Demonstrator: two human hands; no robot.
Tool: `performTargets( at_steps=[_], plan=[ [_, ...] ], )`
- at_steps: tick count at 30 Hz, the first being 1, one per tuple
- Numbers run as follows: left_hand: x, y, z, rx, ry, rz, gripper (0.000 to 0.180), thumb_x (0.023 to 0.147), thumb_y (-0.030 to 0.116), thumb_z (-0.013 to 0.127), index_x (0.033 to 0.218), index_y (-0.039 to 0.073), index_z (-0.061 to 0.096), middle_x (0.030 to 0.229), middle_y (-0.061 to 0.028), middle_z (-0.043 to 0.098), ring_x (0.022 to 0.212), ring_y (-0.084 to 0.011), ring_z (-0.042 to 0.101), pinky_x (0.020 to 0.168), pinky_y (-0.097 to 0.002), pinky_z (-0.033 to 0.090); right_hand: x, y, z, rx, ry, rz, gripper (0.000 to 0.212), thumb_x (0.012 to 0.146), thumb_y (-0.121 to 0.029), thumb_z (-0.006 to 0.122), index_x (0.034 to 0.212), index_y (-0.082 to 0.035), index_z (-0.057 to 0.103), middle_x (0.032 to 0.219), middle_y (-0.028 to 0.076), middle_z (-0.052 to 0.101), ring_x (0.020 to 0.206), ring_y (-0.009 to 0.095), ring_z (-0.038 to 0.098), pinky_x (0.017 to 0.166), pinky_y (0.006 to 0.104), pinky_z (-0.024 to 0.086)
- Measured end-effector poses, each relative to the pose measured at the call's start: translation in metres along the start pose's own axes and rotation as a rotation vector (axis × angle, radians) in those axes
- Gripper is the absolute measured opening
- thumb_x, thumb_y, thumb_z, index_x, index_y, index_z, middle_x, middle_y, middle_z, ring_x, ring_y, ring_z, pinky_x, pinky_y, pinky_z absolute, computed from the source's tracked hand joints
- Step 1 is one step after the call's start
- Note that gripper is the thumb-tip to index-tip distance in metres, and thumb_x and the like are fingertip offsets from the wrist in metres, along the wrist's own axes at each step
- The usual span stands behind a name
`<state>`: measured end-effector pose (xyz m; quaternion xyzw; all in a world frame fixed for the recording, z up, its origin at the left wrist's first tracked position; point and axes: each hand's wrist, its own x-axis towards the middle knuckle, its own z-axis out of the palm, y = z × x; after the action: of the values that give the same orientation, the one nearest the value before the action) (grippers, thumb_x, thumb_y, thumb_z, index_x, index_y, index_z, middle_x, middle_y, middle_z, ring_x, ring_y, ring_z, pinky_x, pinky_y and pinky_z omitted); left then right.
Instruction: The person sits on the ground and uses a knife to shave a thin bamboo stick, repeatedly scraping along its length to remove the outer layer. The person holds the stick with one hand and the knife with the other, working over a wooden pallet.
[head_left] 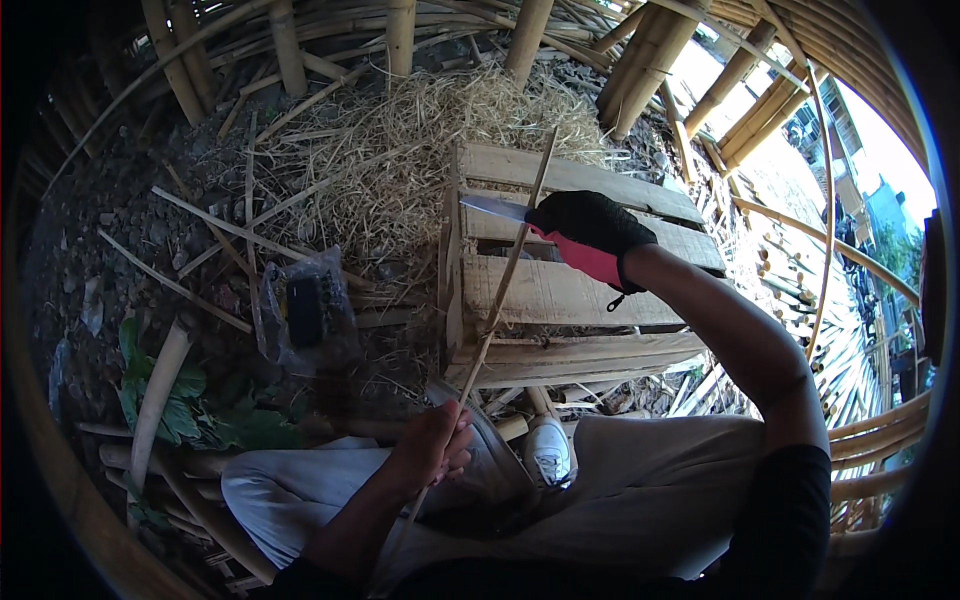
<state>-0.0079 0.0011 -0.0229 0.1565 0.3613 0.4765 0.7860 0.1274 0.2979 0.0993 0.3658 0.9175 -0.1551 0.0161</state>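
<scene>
A long thin bamboo strip (508, 272) slants up from my lap, over the near edge of a wooden crate and across its slats. Low on the strip, my bare left hand (438, 446) is closed round it. My right hand (590, 236), in a black and pink glove, grips a knife and hides its handle. The knife (494, 208) points left, its blade crossing the strip above the crate (560, 290). Whether the blade presses into the strip I cannot tell.
Dry shavings (400, 150) lie heaped behind and left of the crate. On the ground at left are a clear plastic bag (345, 325) with a dark object, loose strips and green leaves (180, 400). Bamboo poles (640, 70) stand behind; more lie at right.
</scene>
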Motion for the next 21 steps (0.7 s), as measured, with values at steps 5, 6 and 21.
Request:
performTargets(
  at_steps=[5, 6, 21],
  plan=[
    [0.000, 0.001, -0.001, 0.026, 0.007, -0.016, 0.044, 0.106, 0.056, 0.035, 0.089, 0.016, 0.043, 0.053, 0.0067, 0.034, 0.039, -0.0053, 0.030, 0.041, -0.0237, 0.028, -0.012, -0.008, 0.006, -0.102, 0.084, 0.063, 0.031, 0.101, -0.035, 0.050, 0.105, -0.015, 0.073, 0.099, 0.013, 0.072, 0.091, 0.034, 0.069, 0.081, 0.0425, 0.052],
    [0.000, 0.000, -0.001, 0.028, 0.008, -0.013, 0.044, 0.106, 0.056, 0.036, 0.089, 0.016, 0.043, 0.053, 0.0069, 0.034, 0.039, -0.0053, 0.031, 0.041, -0.0236, 0.028, -0.011, -0.010, 0.006, -0.098, 0.079, 0.062, 0.031, 0.100, -0.035, 0.050, 0.104, -0.015, 0.073, 0.099, 0.013, 0.073, 0.090, 0.034, 0.069, 0.081, 0.0426, 0.052],
    [-0.001, 0.008, -0.003, 0.031, 0.019, -0.086, 0.047, 0.102, 0.062, 0.040, 0.088, 0.017, 0.044, 0.051, 0.0074, 0.033, 0.037, -0.0054, 0.032, 0.041, -0.0230, 0.028, -0.019, -0.001, 0.020, 0.071, 0.068, 0.064, 0.044, 0.104, -0.042, 0.045, 0.095, -0.006, 0.070, 0.084, 0.015, 0.069, 0.076, 0.030, 0.064, 0.073, 0.0403, 0.049]
  ],
)
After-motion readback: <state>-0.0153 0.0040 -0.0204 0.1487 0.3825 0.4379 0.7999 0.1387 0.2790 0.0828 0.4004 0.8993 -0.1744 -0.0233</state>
